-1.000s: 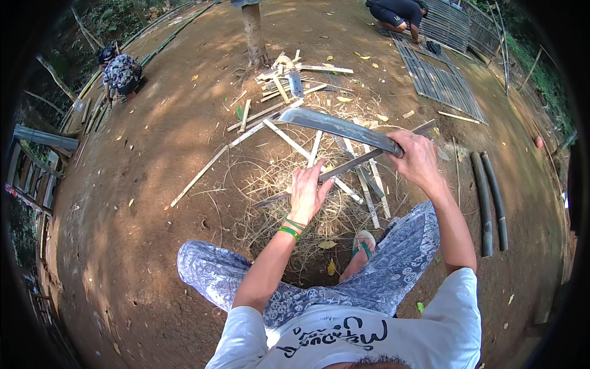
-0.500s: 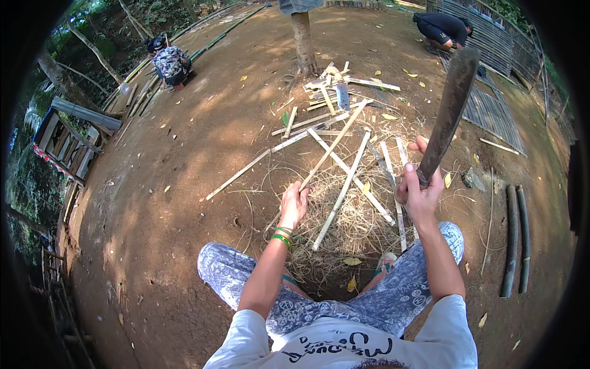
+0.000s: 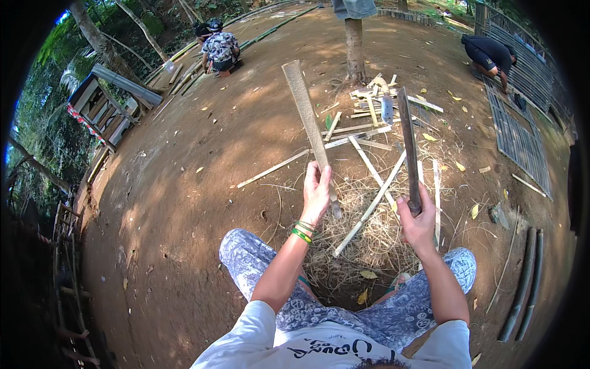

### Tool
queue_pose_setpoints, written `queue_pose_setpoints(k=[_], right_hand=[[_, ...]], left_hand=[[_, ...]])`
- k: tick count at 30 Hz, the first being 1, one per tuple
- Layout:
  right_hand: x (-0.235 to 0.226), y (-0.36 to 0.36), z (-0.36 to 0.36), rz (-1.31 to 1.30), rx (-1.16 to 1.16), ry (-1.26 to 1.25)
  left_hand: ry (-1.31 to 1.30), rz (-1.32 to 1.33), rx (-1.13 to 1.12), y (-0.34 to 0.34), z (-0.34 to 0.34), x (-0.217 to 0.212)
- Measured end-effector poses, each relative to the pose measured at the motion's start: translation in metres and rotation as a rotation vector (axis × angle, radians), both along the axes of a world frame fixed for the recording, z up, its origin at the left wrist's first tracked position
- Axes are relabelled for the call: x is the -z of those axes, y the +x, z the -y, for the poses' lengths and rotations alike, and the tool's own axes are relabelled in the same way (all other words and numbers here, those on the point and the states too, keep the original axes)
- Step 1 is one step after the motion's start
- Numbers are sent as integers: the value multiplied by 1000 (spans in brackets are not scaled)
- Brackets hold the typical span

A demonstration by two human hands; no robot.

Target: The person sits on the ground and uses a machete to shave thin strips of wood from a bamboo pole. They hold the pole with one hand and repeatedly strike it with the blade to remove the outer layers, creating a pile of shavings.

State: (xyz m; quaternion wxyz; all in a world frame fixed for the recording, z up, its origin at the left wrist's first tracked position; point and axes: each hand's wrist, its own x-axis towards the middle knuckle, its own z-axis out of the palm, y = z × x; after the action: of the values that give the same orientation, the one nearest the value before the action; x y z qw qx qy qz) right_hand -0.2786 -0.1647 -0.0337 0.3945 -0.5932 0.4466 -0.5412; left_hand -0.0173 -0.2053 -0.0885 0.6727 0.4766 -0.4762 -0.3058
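Observation:
My left hand [image 3: 316, 192] is closed around a flat, light-brown bamboo strip [image 3: 302, 104]. Its long end points up and away, and a short end sticks out below my fingers. In my right hand [image 3: 419, 220] I grip a machete [image 3: 408, 138], its dark blade raised and seen nearly edge-on. The two tools stay apart, with my hands level above my knees. Under them lies a heap of thin, curly bamboo shavings [image 3: 369, 237]. A pale bamboo strip [image 3: 369, 206] rests slantwise across that heap. My fingers hide the machete's handle.
Ahead lies a pile of cut strips [image 3: 372, 114] with another blade [image 3: 386, 111] on it, before a tree trunk [image 3: 355, 52]. Two dark poles [image 3: 521, 289] lie at right. One person [image 3: 491, 55] bends over a slatted panel [image 3: 519, 135]; others [image 3: 220, 49] crouch far left.
My left hand has lifted the bamboo strip off the heap and tilted it upright. The machete has turned from broadside to nearly edge-on and come lower. The view has shifted left.

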Motion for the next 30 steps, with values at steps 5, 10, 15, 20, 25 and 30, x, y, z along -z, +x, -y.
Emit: queue_pose_setpoints(k=[5, 10, 15, 20, 25, 30], right_hand=[[-2, -3, -2, -153, -41, -46], [0, 4, -5, -97, -60, 75], [10, 7, -3, -104, -76, 189], [22, 2, 3, -83, -128, 277], [-6, 5, -7, -491, -145, 285], [34, -13, 5, -794, -429, 315]], left_hand=[[-44, 48, -60, 5, -4, -32], [-87, 174, -166, 15, 1, -44], [-159, 455, -312, 25, -13, -35], [-75, 531, -240, 23, -31, -31], [-95, 549, -280, 31, -39, -32], [-150, 540, -234, 22, -48, -56]])
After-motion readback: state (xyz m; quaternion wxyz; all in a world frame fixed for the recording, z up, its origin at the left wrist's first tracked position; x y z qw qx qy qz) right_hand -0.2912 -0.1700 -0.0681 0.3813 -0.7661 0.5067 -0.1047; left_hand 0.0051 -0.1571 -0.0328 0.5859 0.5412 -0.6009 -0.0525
